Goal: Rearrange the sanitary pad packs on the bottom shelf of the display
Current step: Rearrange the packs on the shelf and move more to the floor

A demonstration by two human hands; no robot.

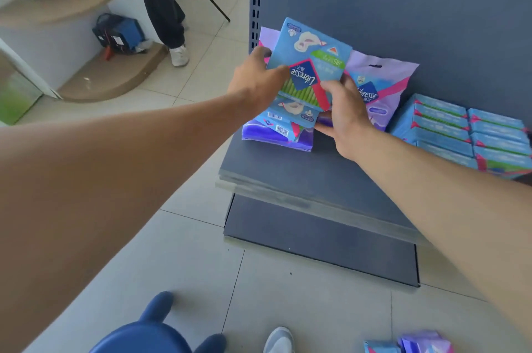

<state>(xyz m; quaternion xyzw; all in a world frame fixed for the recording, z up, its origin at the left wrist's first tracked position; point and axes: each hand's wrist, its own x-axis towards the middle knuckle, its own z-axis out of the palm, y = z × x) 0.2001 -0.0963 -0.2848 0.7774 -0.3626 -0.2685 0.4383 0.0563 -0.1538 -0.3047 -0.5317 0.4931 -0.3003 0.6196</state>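
Blue pack [309, 64] pinched between left hand [256, 79] and right hand [345, 116] fingers.

"Libresse" upside down on the blue pack [309, 64], green band on the same pack with what looks like "285" inverted, "Libresse" again on the lilac pack [377, 87] behind it, barcodes on the packs lying below [277, 129], their digits too small to read
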